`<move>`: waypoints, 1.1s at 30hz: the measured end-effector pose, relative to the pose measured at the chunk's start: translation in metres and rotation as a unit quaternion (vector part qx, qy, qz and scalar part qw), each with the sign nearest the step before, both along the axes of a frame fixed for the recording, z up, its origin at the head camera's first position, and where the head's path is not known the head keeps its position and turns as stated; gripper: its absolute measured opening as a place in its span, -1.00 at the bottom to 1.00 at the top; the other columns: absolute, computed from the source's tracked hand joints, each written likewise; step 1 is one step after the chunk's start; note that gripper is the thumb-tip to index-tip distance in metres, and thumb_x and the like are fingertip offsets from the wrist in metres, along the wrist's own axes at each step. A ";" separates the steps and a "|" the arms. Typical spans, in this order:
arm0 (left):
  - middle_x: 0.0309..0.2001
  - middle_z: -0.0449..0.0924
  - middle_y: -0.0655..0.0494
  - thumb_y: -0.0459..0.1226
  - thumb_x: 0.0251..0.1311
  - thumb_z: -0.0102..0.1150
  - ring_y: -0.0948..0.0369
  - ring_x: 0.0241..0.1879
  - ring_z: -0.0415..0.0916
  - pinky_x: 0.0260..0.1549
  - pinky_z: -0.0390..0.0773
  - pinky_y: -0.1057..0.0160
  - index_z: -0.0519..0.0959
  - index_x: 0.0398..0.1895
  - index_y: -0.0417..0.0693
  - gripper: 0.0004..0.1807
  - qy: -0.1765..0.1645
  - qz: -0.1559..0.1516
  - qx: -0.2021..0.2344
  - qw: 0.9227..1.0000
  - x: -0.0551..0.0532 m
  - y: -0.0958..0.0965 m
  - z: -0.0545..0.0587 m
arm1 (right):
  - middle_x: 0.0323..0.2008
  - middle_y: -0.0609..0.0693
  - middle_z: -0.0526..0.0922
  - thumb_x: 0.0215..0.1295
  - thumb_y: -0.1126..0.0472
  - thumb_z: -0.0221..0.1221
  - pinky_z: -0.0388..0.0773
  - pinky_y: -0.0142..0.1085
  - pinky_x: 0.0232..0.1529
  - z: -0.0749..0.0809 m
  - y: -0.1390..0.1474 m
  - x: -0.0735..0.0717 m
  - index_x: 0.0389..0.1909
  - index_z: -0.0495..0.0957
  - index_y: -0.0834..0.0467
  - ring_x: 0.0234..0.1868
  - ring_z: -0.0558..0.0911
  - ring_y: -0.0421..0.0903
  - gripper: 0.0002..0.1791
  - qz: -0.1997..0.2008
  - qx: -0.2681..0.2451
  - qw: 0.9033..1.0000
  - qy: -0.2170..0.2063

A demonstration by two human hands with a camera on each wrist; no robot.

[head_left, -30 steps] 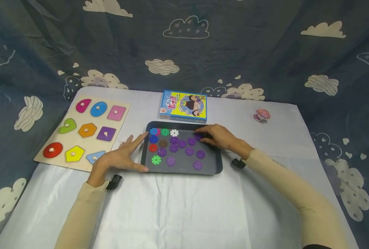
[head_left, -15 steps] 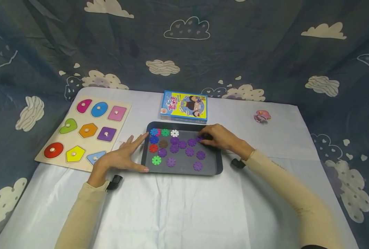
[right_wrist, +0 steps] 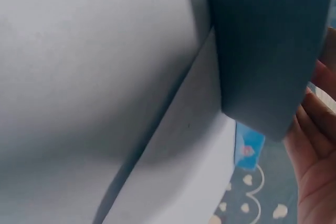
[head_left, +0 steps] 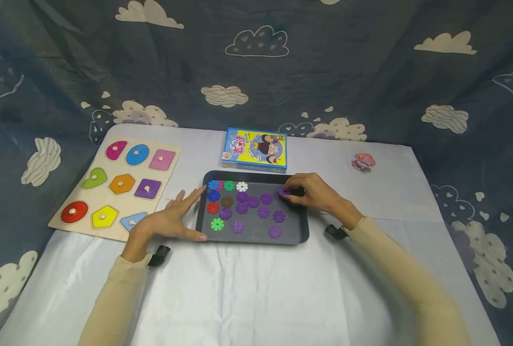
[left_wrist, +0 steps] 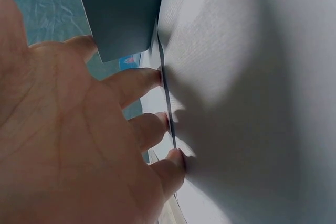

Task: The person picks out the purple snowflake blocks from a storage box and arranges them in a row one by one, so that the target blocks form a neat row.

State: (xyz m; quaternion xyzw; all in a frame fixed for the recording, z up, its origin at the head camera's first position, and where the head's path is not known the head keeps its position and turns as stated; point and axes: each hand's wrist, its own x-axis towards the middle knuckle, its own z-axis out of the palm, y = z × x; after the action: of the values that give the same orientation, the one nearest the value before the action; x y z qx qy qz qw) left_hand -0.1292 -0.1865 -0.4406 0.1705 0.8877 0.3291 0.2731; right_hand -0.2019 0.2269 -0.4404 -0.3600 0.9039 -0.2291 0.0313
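Note:
A dark grey tray (head_left: 256, 236) holds notched plastic snowflake discs, many of them purple, the others blue, green, white, brown and red along the left side. My left hand (head_left: 167, 221) lies at the tray's left side, its fingers spread, thumb and index fingertips at the rim. In the left wrist view the left hand (left_wrist: 79, 124) reaches alongside the tray wall (left_wrist: 123, 11). Over the tray's right end, my right hand (head_left: 314, 192) pinches a purple snowflake disc (head_left: 283, 192) between thumb and fingertips. From the right wrist, the tray wall (right_wrist: 268, 51) hides the right fingertips.
A wooden shape puzzle board (head_left: 116, 185) lies left of the tray. Behind the tray rests a blue and yellow box (head_left: 256, 148). A small pink toy (head_left: 363, 161) stands at the back right. White cloth (head_left: 256, 293) covers the table.
The right hand has shifted slightly right, and the purple snowflake disc at its fingertips has moved right with it. My left hand keeps its place beside the tray.

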 end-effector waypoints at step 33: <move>0.59 -0.51 -0.33 0.26 -0.19 0.53 -0.52 0.48 -0.49 0.24 -0.23 -0.65 -0.38 0.57 0.63 0.42 -0.028 0.025 -0.009 0.999 0.001 0.001 0.002 | -0.12 0.18 0.76 0.11 0.34 0.44 0.67 0.05 0.00 -0.016 0.080 0.034 -0.08 0.70 0.28 -0.12 0.75 0.12 -0.68 -0.168 -0.056 0.984 0.022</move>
State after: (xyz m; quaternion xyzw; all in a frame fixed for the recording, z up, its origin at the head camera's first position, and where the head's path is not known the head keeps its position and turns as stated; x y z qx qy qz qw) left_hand -0.1279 -0.1850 -0.4383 0.1364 0.8868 0.3323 0.2909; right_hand -0.1684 0.3068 -0.4568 -0.2092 0.9377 -0.2733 -0.0479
